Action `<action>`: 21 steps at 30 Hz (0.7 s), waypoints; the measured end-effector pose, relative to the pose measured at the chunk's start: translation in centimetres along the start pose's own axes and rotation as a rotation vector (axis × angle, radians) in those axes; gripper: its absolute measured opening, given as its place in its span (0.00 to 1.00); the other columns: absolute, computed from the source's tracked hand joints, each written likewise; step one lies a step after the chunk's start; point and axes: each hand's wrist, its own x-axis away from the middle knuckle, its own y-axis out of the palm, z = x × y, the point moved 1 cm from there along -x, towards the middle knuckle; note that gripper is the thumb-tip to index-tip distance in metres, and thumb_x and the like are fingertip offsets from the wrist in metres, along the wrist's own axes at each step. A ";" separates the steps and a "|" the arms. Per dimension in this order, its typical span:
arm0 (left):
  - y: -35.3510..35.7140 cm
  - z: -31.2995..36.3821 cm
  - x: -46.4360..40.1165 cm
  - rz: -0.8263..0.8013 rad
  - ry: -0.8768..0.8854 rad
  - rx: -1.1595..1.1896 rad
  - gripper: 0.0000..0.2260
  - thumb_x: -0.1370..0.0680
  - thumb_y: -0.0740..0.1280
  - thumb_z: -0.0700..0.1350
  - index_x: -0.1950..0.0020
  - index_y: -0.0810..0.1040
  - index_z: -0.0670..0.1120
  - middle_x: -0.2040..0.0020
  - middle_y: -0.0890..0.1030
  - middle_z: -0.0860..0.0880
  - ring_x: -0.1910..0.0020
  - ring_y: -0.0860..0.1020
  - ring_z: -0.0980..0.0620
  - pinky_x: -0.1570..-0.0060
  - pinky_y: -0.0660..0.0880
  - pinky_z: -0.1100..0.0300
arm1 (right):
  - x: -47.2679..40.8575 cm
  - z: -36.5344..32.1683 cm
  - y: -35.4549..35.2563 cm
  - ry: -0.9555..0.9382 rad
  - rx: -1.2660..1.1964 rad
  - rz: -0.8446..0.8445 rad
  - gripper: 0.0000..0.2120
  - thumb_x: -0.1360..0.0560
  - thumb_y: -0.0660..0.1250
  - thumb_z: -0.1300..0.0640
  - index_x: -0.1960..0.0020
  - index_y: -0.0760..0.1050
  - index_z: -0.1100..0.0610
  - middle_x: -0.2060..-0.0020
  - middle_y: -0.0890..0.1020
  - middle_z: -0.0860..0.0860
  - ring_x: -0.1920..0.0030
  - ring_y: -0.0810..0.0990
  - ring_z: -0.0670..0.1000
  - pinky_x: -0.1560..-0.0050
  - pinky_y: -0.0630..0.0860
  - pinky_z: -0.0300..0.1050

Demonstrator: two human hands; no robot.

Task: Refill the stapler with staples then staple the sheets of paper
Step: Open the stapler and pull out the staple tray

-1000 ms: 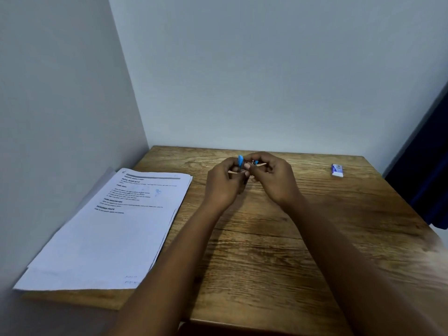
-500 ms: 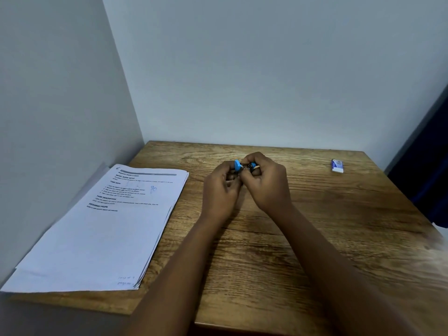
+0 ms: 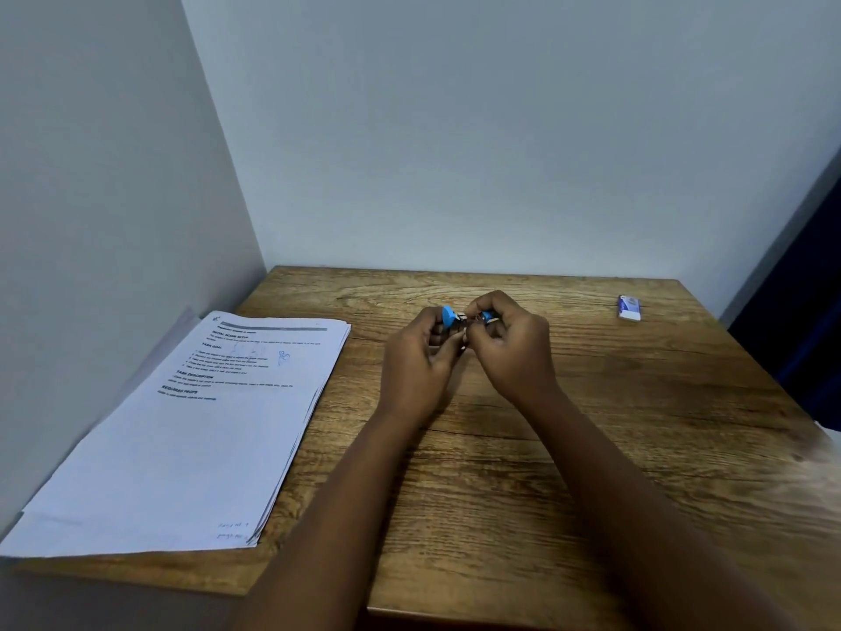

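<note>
A: Both hands closed on the small blue stapler (image 3: pixel 459 322), held between them above the desk (image 3: pixel 637 425); left hand (image 3: pixel 416 357), right hand (image 3: pixel 512 352).

B: Risk?

A: Staples too small to see. Fingers hide the tray, so a strip could seat crooked and jam. Paper stack (image 3: pixel 191 425) lies well left of the left hand; small box (image 3: pixel 630 307) far right, maybe staples.

Table (image 3: pixel 500 516) sits in a wall corner, walls behind & to my left. Paper stack (image 3: pixel 191 439) lies on table's left side, along the left wall. My left hand (image 3: pixel 421 357) & right hand (image 3: pixel 512 348) meet over table centre-back, touching, stapler (image 3: pixel 450 317) between them. Staple box (image 3: pixel 630 308) on table at far right-back corner, well apart from hands
</note>
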 end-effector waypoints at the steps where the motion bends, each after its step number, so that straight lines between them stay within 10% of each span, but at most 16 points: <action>1: -0.1 -0.1 -0.1 -0.003 -0.014 0.015 0.06 0.23 0.71 0.39 0.47 0.80 0.44 0.61 0.82 0.55 0.61 0.81 0.63 0.63 0.75 0.70 | 0.0 0.2 -0.1 0.007 -0.043 -0.034 0.07 0.28 0.66 0.66 0.53 0.80 0.59 0.67 0.82 0.52 0.72 0.79 0.56 0.73 0.74 0.49; 7: 0.2 -0.4 0.1 -0.016 -0.044 0.049 0.08 0.24 0.72 0.38 0.47 0.81 0.46 0.60 0.84 0.52 0.60 0.82 0.59 0.61 0.77 0.69 | 0.4 1.0 -0.2 -0.035 -0.082 -0.078 0.09 0.26 0.69 0.64 0.48 0.83 0.58 0.53 0.84 0.50 0.53 0.83 0.45 0.56 0.79 0.40; 17: 0.2 0.2 0.1 -0.029 -0.001 -0.005 0.04 0.24 0.70 0.41 0.52 0.78 0.47 0.63 0.82 0.51 0.63 0.82 0.54 0.64 0.79 0.52 | 0.6 -0.2 0.6 -0.106 0.051 0.008 0.02 0.28 0.65 0.63 0.57 0.76 0.59 0.65 0.79 0.51 0.67 0.76 0.50 0.68 0.71 0.46; 21: 0.0 0.3 0.1 0.005 -0.032 0.086 0.06 0.24 0.74 0.41 0.52 0.78 0.45 0.62 0.84 0.50 0.61 0.84 0.54 0.63 0.78 0.62 | -0.1 0.7 -0.5 0.029 -0.086 0.014 0.04 0.25 0.65 0.65 0.58 0.77 0.60 0.66 0.81 0.53 0.71 0.78 0.53 0.71 0.74 0.47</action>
